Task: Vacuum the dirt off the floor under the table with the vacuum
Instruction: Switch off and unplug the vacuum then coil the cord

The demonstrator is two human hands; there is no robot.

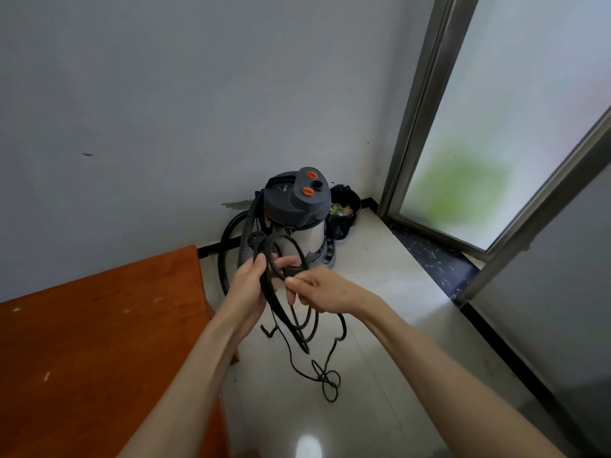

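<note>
I see the vacuum [297,206] standing upright on the floor [390,325] in the corner of the room, its dark lid with 2 orange knobs facing up and its shiny drum below. Its ribbed hose [246,233] loops down the side of the vacuum nearest the table [99,325].

In front of the vacuum, both my hands work a bundle of black cord [297,319]. My left hand [251,282] is closed round several loops of the cord, thumb on the near side, fingertips showing past the far side of the loops. My right hand [317,289] pinches 1 strand between thumb and curled fingers, just beside the left hand, knuckles turned up. The rest of the cord hangs from the 2 hands and trails in a loose tangle on the floor on my side of the vacuum.

Both forearms reach forward from the bottom of the view and converge toward the vacuum, the left one passing over the table's edge.

A dark bin [345,206] with scraps in it sits behind the vacuum, touching or nearly touching it; I cannot tell which. A frosted glass door [496,143] stands beyond the bin.
</note>
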